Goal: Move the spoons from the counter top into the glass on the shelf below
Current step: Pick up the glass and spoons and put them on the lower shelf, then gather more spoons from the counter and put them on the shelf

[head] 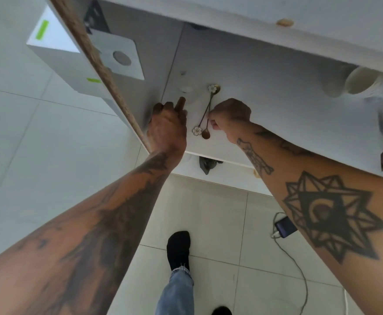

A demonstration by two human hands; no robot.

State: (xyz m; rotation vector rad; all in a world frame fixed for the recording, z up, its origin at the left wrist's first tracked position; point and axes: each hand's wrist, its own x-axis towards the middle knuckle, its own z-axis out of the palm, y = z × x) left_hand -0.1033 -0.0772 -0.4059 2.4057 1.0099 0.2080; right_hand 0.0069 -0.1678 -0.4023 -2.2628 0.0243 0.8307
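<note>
Two thin spoons [205, 111] lie crossed on the white table [277, 92] near the middle of the frame, their long axes running from lower left to upper right. One has its small bowl at the lower end and a flower-shaped knob at the upper end; the other lies the opposite way, flower knob low and bowl up.

The right hand [230, 115] is curled closed just right of the spoons, its fingertips pinching at the handles about where they cross. The left hand [167, 123] sits just left of the spoons at the table's edge, fingers bent around something pale and see-through, perhaps a glass; the blur makes it hard to tell. One finger of that hand sticks up.

A roll of paper [367, 84] lies at the right of the table. Lower in the frame, on the tiled floor [208, 212], are a foot in a black sock [178, 248] and a phone [284, 227] with a cable.
</note>
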